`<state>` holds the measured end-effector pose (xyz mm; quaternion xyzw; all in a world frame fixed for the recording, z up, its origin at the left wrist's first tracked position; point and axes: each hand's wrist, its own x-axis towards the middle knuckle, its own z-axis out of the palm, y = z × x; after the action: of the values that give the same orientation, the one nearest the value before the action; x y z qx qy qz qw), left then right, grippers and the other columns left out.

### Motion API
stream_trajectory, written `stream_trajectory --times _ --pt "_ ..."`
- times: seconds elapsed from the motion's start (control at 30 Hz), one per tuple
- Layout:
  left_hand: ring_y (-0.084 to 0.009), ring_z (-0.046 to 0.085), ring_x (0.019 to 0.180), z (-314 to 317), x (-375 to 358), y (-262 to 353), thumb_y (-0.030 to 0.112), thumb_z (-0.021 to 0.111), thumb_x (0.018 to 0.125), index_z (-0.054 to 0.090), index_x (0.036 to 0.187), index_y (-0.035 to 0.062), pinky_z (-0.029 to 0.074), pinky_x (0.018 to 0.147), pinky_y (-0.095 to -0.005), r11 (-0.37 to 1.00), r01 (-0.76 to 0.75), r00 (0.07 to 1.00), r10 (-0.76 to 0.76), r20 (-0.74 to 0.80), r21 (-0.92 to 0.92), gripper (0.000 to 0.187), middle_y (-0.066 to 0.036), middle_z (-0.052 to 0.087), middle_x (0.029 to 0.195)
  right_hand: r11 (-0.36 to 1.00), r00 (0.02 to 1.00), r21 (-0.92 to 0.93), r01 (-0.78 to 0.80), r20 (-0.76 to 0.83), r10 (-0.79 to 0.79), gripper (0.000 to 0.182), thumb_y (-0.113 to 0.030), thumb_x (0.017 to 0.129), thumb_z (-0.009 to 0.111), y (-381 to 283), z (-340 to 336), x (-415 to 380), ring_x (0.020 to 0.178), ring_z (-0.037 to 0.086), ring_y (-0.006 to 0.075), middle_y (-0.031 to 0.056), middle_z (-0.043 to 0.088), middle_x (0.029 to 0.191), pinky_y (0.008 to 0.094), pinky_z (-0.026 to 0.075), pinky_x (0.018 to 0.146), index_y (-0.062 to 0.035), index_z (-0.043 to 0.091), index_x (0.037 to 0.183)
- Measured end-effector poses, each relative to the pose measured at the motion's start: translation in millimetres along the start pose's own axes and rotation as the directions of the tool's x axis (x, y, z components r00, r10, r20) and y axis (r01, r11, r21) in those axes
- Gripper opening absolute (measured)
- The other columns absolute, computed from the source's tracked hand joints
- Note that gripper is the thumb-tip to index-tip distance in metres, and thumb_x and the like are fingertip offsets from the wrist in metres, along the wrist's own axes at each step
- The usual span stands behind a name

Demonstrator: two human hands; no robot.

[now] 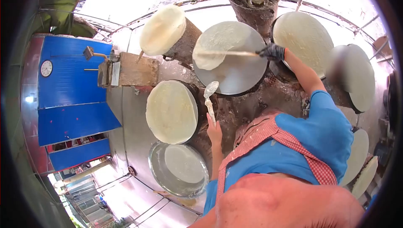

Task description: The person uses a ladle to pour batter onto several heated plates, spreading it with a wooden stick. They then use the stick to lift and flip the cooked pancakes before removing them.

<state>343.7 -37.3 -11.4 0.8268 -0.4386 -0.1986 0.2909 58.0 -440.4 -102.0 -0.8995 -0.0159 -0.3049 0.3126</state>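
Head view, taking the central griddle [247, 76] as the middle of a clock face: a pale batter layer [212, 45] covers its upper left part, from about 8 round to 12 o'clock, and the rest of the plate is bare grey. At its 3 o'clock edge the gloved right hand [272, 52] has its fingers closed round one end of a wooden stick [235, 53], which points to 9 o'clock. That end grip probably lets the stick reach across the plate with the fingers kept off the surface.

Below the rim, towards 7 o'clock, the bare left hand [215, 130] is curled round the handle of a ladle [210, 88], no wide gap showing between fingers and handle. The bowl of the ladle points up and is smeared with pale batter; it sits between the plates, perhaps to keep it handy and out of the stick's path.

As for containers, a metal basin [153, 161] at 7 o'clock holds pale liquid [183, 163], likely placed there to suit the ladle hand. A left griddle [195, 98], between 7 and 8 o'clock, bears a round pale sheet [171, 112]; a right griddle, at 3 o'clock, carries another sheet [303, 43].
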Motion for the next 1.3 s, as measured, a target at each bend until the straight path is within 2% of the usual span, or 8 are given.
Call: stream_trajectory --times 0.07,0.27,0.47,0.83,0.9,1.07,1.13,1.3 --pt "-0.0395 0.052 0.090 -1.9 -8.6 6.9 0.011 0.050 0.078 0.026 0.131 0.0121 0.042 0.075 -0.0376 0.994 0.052 0.998 -0.055 -0.026 -0.094 0.058 -0.025 0.050 0.108 -0.235 -0.103 0.561 -0.794 0.256 0.961 0.025 -0.014 0.064 0.069 -21.2 -24.8 67.6 0.067 0.058 0.0172 0.0076 0.062 0.084 0.0298 0.049 0.063 -0.0101 0.062 0.087" --pt "-0.0261 0.044 0.110 12.6 -44.8 -25.1 0.009 0.052 0.076 0.029 0.129 0.0057 0.036 0.088 -0.0305 0.876 0.313 0.945 -0.327 0.026 -0.367 0.057 -0.017 0.039 0.126 0.998 0.994 0.033 -0.048 0.104 0.045 0.023 -0.019 0.068 0.064 -0.5 17.9 26.0 0.069 0.057 0.0206 0.0071 0.061 0.080 0.0328 0.047 0.065 -0.0051 0.062 0.087" --pt "-0.0177 0.052 0.076 -4.5 -95.7 -13.6 0.009 0.056 0.075 0.031 0.127 0.0042 0.042 0.064 -0.0270 0.770 0.449 0.887 -0.446 0.119 -0.454 0.058 -0.011 0.052 0.095 0.077 0.059 -0.039 -0.996 0.340 0.939 0.037 -0.013 0.070 0.057 23.2 -21.8 109.2 0.083 0.057 0.0269 0.0118 0.057 0.101 0.0370 0.045 0.076 -0.0096 0.053 0.107" --pt "-0.0076 0.042 0.052 2.9 -145.1 -25.0 0.007 0.057 0.074 0.033 0.127 0.0097 0.034 0.043 -0.0212 0.659 0.597 0.781 -0.607 0.145 -0.457 0.058 -0.001 0.046 0.067 0.865 0.840 -0.466 0.185 0.531 0.107 0.022 -0.014 0.075 0.056 56.8 -30.7 59.8 0.077 0.058 0.0162 0.0068 0.062 0.084 0.0301 0.046 0.071 -0.0052 0.060 0.095" --pt "-0.0074 0.042 0.052 6.7 -150.9 -34.6 0.007 0.057 0.075 0.032 0.127 0.0098 0.033 0.044 -0.0210 0.648 0.579 0.794 -0.585 0.164 -0.494 0.058 -0.001 0.045 0.067 0.074 0.091 0.059 -0.996 0.401 0.911 0.021 -0.008 0.072 0.059 25.5 -24.7 155.5 0.078 0.057 0.0127 0.0047 0.062 0.086 0.0283 0.046 0.069 -0.0047 0.061 0.092" --pt "-0.0072 0.039 0.050 10.9 -158.2 -35.6 0.006 0.056 0.076 0.029 0.128 0.0091 0.032 0.042 -0.0213 0.527 0.642 0.729 -0.644 0.230 -0.557 0.058 0.000 0.042 0.063 0.940 0.807 0.214 0.265 0.484 -0.338 0.025 -0.006 0.070 0.061 81.8 -10.8 109.8 0.043 0.046 0.0083 0.0037 0.059 0.068 0.0245 0.040 0.041 -0.0043 0.060 0.095" --pt "-0.0075 0.039 0.049 17.3 -172.0 -38.8 0.005 0.056 0.076 0.030 0.127 0.0105 0.032 0.042 -0.0206 0.453 0.671 0.684 -0.684 0.253 -0.586 0.058 0.000 0.041 0.062 0.165 0.058 -0.050 -0.985 0.804 0.592 0.012 -0.013 0.073 0.059 41.4 -64.8 75.1 0.041 0.045 0.0105 0.0019 0.054 0.056 0.0261 0.039 0.041 -0.0051 0.062 0.082" --pt "-0.0075 0.037 0.048 33.1 -197.3 -68.7 0.000 0.054 0.076 0.029 0.127 0.0143 0.031 0.041 -0.0195 0.736 0.505 0.841 -0.538 0.064 -0.450 0.059 0.001 0.038 0.060 0.674 0.550 -0.070 -0.735 0.519 0.654 0.028 -0.027 0.078 0.057 54.2 -61.0 76.5 0.035 0.037 0.0082 0.0006 0.042 0.044 0.0272 0.031 0.033 -0.0101 0.056 0.055"
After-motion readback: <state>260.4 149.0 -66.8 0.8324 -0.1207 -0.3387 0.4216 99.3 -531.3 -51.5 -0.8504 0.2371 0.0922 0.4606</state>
